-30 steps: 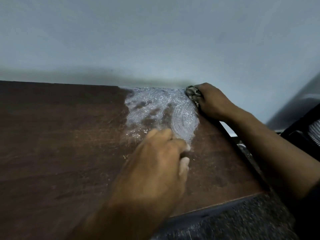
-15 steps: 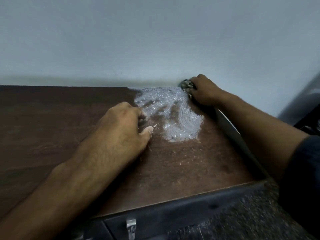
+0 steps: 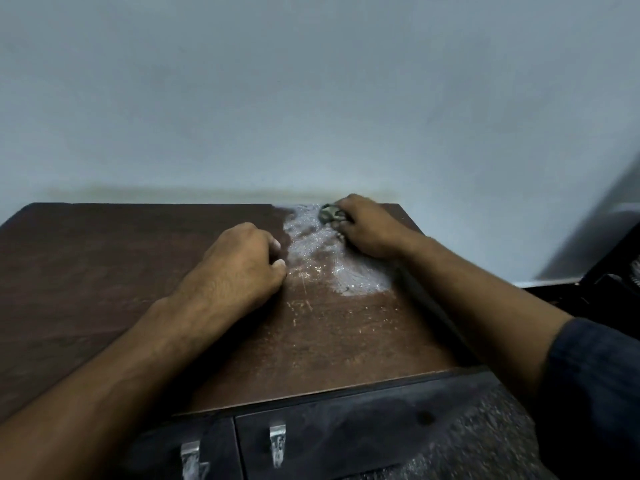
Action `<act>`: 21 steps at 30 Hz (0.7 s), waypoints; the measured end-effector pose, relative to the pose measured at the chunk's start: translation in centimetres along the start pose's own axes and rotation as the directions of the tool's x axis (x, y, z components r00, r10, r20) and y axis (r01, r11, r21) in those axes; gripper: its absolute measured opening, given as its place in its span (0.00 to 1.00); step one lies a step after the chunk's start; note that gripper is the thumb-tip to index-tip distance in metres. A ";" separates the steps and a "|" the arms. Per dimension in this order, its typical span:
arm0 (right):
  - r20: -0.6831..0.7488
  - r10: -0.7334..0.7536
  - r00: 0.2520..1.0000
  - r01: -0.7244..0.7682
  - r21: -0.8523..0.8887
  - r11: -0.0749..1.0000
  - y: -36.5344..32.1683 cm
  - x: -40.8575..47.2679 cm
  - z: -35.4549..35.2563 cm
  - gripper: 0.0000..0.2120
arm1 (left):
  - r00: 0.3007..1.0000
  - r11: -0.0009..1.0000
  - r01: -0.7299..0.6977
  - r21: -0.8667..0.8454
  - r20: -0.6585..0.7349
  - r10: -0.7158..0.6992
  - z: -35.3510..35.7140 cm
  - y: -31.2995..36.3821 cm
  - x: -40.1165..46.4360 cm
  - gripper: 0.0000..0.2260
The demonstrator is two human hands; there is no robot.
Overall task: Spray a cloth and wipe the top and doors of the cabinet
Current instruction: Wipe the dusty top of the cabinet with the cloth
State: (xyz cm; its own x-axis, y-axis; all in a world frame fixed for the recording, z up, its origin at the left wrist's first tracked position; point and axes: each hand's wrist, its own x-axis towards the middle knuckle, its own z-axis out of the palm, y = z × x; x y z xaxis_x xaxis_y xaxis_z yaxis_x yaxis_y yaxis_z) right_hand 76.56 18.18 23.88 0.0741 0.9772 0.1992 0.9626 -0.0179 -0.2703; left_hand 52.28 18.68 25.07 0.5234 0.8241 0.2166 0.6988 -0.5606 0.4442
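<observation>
At far-right cabinet top | right hand grips cloth | left hand fisted, empty | overlap strokes leftward, press evenly

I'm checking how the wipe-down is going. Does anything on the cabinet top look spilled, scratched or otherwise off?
A foamy white wet patch covers only the back right corner of the cabinet top, beside the cloth in the right hand. Pale scuffs or specks mark the wood in front of it.
</observation>
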 end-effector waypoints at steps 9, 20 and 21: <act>-0.060 0.145 0.988 -0.150 -0.082 0.985 3.1 -3.0 -2.2 0.12 | 0.999 0.999 0.035 -0.021 0.007 -0.035 -0.2 -0.6 -0.1 0.10; -0.027 -0.050 0.998 0.050 0.024 0.998 -1.5 -14.3 -2.0 0.16 | 1.000 0.999 0.001 -0.050 -0.029 -0.003 0.6 -0.2 -0.5 0.09; -0.007 -0.074 0.997 0.074 0.025 0.997 -1.6 -14.3 -1.9 0.15 | 1.000 0.999 -0.004 -0.049 -0.026 0.002 0.7 0.0 -0.5 0.09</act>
State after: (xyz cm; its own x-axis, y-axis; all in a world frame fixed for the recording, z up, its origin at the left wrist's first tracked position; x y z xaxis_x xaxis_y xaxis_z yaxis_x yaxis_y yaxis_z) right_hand 74.44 3.85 23.24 0.0048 0.9744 0.2250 0.9587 0.0595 -0.2780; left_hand 52.35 18.24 24.34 0.5122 0.8246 0.2403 0.6724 -0.5591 0.4851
